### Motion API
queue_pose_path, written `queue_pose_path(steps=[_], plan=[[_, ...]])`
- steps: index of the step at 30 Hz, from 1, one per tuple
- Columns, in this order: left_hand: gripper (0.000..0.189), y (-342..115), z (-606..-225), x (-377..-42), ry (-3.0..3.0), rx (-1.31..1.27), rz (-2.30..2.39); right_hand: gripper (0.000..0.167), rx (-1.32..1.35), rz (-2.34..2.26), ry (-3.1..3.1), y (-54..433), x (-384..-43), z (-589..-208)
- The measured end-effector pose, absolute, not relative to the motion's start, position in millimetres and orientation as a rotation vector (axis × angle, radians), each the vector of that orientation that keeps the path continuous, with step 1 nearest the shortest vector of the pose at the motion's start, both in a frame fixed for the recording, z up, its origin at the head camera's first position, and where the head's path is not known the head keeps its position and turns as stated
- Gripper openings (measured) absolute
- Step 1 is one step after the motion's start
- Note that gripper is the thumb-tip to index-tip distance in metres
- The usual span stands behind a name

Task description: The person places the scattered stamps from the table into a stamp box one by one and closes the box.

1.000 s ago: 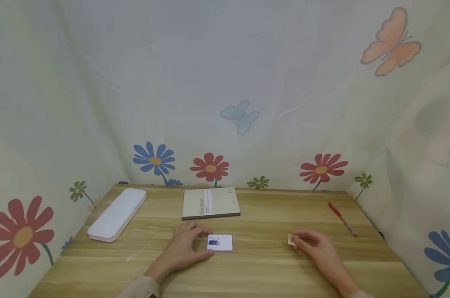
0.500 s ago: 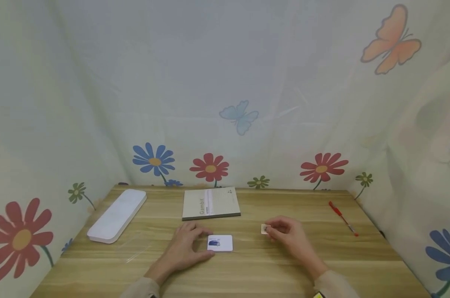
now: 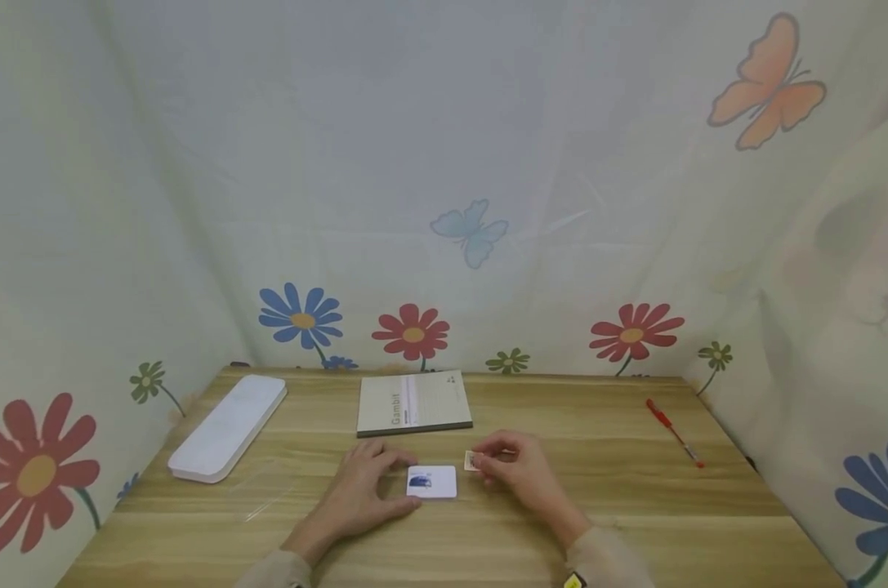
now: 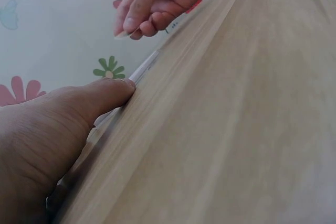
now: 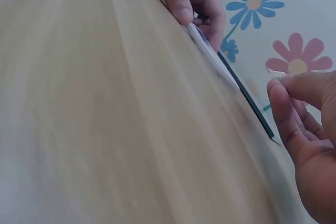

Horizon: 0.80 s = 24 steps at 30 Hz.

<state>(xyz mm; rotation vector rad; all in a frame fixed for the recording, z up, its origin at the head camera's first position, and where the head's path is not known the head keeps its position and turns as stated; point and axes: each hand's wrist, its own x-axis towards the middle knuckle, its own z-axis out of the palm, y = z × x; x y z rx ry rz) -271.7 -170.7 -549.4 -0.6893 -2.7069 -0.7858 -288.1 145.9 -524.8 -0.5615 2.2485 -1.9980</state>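
A small white card with rounded corners and a blue picture lies flat on the table. My left hand holds it at its left end, thumb at the near corner and fingers at the far one. Just right of the card, my right hand pinches a small cream square with a dark print, much like a postage stamp, between thumb and fingertips. In the right wrist view, the white card shows edge-on between the left thumb and fingers, and the pinched piece is raised above the table.
Behind the hands lies a beige notebook marked "Gambit". A long white case stands at the left, with a clear plastic sheet near it. At the right lies a red pen. A flowered curtain surrounds the table.
My right hand has carried the small cream square leftward from the right side of the table, close to the white card. My left hand has stayed at the card.
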Motion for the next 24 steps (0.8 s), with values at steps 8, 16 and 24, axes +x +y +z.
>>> queue_pose_path(steps=[8,16,24], plan=[[0.061,-173.0,-550.4,-271.7,-2.702,-0.679,-0.805,0.018,-0.571,-1.936,2.200,118.6,-286.7,-533.1],[0.059,-172.0,-550.6,-271.7,-2.689,-0.687,-0.786,0.011,-0.590,-1.830,2.341,107.3,-286.7,-538.3],[0.058,-170.2,-551.7,-272.0,-2.678,-0.696,-0.780,0.009,-0.646,-1.690,2.546,105.9,-286.0,-540.6]])
